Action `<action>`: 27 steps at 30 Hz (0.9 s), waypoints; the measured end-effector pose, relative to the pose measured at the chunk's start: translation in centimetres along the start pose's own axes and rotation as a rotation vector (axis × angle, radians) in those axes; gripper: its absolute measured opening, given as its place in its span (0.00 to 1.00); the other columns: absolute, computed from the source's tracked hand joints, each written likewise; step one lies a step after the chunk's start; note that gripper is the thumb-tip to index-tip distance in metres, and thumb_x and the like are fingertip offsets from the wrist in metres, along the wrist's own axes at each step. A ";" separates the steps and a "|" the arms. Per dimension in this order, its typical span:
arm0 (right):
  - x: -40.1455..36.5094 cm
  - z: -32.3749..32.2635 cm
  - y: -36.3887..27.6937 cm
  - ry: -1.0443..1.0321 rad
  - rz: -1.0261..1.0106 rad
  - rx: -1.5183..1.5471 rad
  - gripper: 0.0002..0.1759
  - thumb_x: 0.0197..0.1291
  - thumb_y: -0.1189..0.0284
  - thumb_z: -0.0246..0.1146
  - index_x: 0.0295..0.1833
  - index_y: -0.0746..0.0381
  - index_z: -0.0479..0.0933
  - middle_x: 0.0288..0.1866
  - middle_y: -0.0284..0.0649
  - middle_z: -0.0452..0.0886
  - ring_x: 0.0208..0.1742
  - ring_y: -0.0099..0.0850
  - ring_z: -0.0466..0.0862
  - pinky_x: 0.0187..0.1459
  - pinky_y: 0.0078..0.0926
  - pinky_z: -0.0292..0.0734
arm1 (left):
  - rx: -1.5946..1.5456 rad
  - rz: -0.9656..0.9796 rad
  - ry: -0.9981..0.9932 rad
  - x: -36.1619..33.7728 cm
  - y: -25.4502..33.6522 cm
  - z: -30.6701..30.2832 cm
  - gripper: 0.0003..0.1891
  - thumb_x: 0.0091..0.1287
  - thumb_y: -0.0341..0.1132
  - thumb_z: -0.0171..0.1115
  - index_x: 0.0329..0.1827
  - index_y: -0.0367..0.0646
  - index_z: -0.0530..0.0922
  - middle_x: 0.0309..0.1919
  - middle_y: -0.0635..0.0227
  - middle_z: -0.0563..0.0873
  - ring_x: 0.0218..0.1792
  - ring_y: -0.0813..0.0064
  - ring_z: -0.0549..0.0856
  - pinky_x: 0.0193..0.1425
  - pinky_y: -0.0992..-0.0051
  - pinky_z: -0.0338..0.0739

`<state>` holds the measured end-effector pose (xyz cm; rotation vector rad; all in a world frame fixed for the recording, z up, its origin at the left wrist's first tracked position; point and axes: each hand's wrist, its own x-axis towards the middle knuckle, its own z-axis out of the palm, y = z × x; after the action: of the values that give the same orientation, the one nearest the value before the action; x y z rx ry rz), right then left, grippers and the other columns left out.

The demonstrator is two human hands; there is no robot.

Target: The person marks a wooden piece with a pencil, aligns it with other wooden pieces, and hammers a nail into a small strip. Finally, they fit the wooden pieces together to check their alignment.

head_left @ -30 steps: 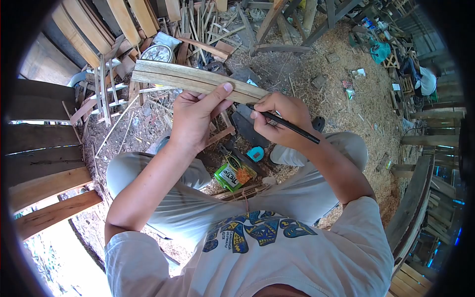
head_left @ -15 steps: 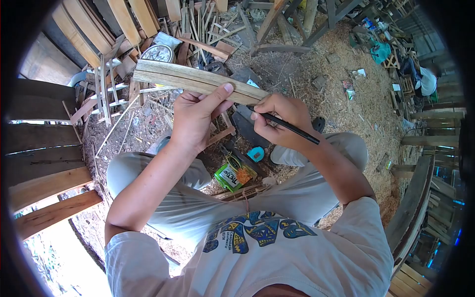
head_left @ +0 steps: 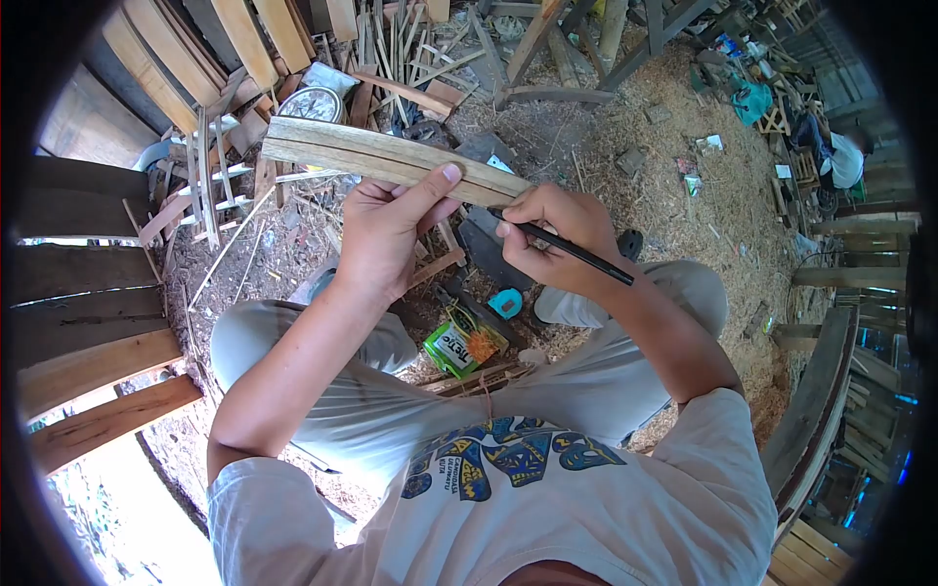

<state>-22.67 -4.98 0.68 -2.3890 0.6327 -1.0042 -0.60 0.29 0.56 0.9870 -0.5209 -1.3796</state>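
My left hand [head_left: 383, 234] is closed around a wooden strip [head_left: 366, 151], thumb on its upper face and fingers underneath. A dark line runs lengthwise along the strip, which is held up over the ground in front of my knees. At its right end, my right hand [head_left: 565, 234] pinches a slim black pencil [head_left: 586, 258], whose tip meets the wood near the lower edge. Between my legs lie a turquoise tape measure [head_left: 505, 304] and a green packet [head_left: 449, 354] with a white label.
Planks [head_left: 161, 59] lean at the upper left, near a round metal tin [head_left: 313, 104] and thin wood offcuts [head_left: 415, 59]. Timber trestle legs [head_left: 532, 49] stand ahead. Sawdust and shavings [head_left: 684, 234] cover the ground. Another person [head_left: 842, 161] sits at the far right.
The pencil's rear end has shifted very slightly to the right. Both hands and the wooden strip stay practically in place.
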 end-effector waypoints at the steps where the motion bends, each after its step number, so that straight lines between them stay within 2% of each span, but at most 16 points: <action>1: 0.2 0.2 0.0 0.041 -0.017 0.034 0.14 0.56 0.78 0.77 0.44 0.60 0.79 0.34 0.41 0.89 0.33 0.36 0.93 0.35 0.31 0.86 | 0.001 -0.001 0.005 0.0 0.0 0.0 0.07 0.72 0.29 0.77 0.48 0.39 0.89 0.42 0.68 0.93 0.44 0.79 0.92 0.53 0.76 0.92; 2: 0.2 0.3 -0.1 0.081 -0.034 0.068 0.13 0.56 0.78 0.76 0.43 0.61 0.80 0.29 0.40 0.87 0.29 0.37 0.91 0.32 0.32 0.85 | 0.001 -0.001 0.011 0.0 0.0 0.0 0.07 0.72 0.29 0.77 0.48 0.39 0.89 0.42 0.68 0.93 0.44 0.79 0.92 0.53 0.76 0.92; 27: 0.3 0.1 -0.3 0.054 0.001 -0.005 0.12 0.57 0.76 0.76 0.44 0.60 0.80 0.29 0.39 0.87 0.30 0.35 0.92 0.33 0.30 0.85 | 0.007 -0.017 0.005 0.0 0.1 0.0 0.07 0.71 0.30 0.77 0.48 0.40 0.89 0.42 0.69 0.93 0.43 0.81 0.91 0.52 0.78 0.91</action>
<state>-22.40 -4.91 0.91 -2.3724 0.6560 -1.0706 -0.59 0.30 0.62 1.0021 -0.5145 -1.3913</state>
